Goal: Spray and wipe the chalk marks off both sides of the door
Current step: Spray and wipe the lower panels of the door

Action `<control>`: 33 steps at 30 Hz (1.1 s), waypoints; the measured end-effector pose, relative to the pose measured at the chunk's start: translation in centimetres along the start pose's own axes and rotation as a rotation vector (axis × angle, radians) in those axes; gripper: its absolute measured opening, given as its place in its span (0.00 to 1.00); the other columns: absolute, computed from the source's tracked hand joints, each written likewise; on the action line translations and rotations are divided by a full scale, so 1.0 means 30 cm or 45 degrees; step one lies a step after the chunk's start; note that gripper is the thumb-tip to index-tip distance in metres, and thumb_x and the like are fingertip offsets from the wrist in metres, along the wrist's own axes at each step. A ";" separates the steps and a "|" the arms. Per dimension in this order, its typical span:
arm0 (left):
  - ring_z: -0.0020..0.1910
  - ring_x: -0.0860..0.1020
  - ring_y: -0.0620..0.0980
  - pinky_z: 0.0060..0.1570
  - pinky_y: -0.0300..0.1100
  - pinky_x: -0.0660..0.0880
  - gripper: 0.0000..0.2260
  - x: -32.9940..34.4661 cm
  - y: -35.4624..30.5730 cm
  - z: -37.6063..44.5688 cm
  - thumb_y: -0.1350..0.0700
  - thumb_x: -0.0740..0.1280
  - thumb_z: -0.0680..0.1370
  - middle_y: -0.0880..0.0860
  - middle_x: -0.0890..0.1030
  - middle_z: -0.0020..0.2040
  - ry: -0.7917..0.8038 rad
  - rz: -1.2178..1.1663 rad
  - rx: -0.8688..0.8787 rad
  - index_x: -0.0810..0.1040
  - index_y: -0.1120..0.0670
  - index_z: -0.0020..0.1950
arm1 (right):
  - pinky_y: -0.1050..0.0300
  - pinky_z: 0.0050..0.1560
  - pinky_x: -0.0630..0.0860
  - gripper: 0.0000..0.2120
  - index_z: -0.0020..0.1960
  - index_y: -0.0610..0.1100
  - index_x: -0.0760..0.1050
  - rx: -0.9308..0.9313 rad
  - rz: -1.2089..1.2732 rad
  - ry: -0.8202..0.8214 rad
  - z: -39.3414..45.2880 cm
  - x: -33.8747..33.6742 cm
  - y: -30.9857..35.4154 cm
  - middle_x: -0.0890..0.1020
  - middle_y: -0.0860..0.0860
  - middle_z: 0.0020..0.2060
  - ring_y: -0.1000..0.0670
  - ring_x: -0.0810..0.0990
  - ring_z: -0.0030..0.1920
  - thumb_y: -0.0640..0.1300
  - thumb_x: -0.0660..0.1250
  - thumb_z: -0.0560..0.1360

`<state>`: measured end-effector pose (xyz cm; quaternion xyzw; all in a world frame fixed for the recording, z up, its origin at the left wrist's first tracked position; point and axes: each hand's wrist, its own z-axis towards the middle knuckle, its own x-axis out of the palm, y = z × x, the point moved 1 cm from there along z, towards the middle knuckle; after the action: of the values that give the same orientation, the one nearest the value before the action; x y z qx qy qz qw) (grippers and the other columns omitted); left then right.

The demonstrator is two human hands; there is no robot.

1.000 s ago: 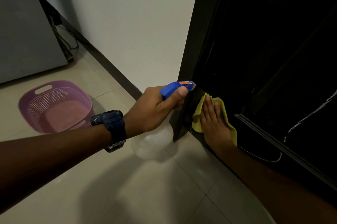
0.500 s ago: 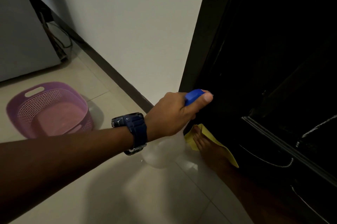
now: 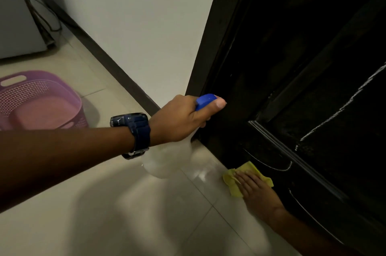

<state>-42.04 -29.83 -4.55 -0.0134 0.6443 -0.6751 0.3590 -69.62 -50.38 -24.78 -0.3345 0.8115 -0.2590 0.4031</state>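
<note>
The dark door fills the right side, with white chalk marks streaked on its lower panel and a curved line near its bottom rail. My left hand grips a clear spray bottle by its blue head, nozzle close to the door's edge. My right hand lies flat on a yellow cloth, pressed against the door's bottom edge right at the floor.
A purple plastic basket stands on the tiled floor at the left. A grey appliance with cables sits in the far left corner. A white wall with a dark skirting runs to the door frame.
My right hand with the cloth has slid down and to the right along the door's bottom. My left hand with the bottle has shifted right, toward the door.
</note>
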 end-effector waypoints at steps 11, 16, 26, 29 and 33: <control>0.37 0.82 0.55 0.41 0.42 0.77 0.34 0.073 -0.095 -0.103 0.29 0.55 0.78 0.56 0.84 0.37 0.087 0.069 0.030 0.80 0.59 0.43 | 0.44 0.69 0.19 0.33 0.77 0.39 0.28 0.326 0.013 -0.229 0.064 -0.296 -0.322 0.27 0.39 0.74 0.40 0.25 0.75 0.43 0.43 0.80; 0.36 0.82 0.48 0.41 0.33 0.74 0.36 0.052 -0.115 -0.133 0.25 0.53 0.73 0.52 0.83 0.36 0.087 0.027 0.080 0.80 0.57 0.44 | 0.38 0.66 0.15 0.34 0.80 0.36 0.37 -0.049 -0.156 -0.118 -0.407 -0.018 -0.204 0.27 0.35 0.75 0.36 0.23 0.74 0.38 0.43 0.76; 0.36 0.81 0.47 0.40 0.35 0.77 0.27 0.099 -0.107 -0.190 0.30 0.54 0.76 0.47 0.83 0.36 0.048 -0.034 0.140 0.79 0.51 0.41 | 0.40 0.73 0.24 0.37 0.81 0.44 0.34 0.377 0.058 -0.262 0.051 -0.355 -0.369 0.30 0.43 0.77 0.40 0.24 0.74 0.57 0.52 0.82; 0.38 0.82 0.51 0.45 0.42 0.79 0.34 0.131 -0.105 -0.199 0.26 0.53 0.74 0.52 0.83 0.39 0.154 -0.068 0.178 0.80 0.55 0.45 | 0.40 0.74 0.25 0.43 0.81 0.41 0.36 0.298 0.060 -0.307 -0.228 -0.140 -0.273 0.32 0.40 0.79 0.39 0.29 0.78 0.51 0.61 0.78; 0.40 0.82 0.47 0.46 0.37 0.79 0.37 0.160 -0.121 -0.213 0.20 0.52 0.69 0.49 0.83 0.41 0.194 -0.121 0.179 0.81 0.51 0.46 | 0.44 0.79 0.37 0.54 0.77 0.38 0.59 0.309 0.068 -0.331 -0.593 0.069 -0.168 0.58 0.41 0.80 0.41 0.49 0.81 0.37 0.79 0.56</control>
<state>-50.37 -27.06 -4.57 0.0326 0.6194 -0.7339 0.2769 -83.59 -52.49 -12.69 -0.2924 0.7240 -0.2990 0.5486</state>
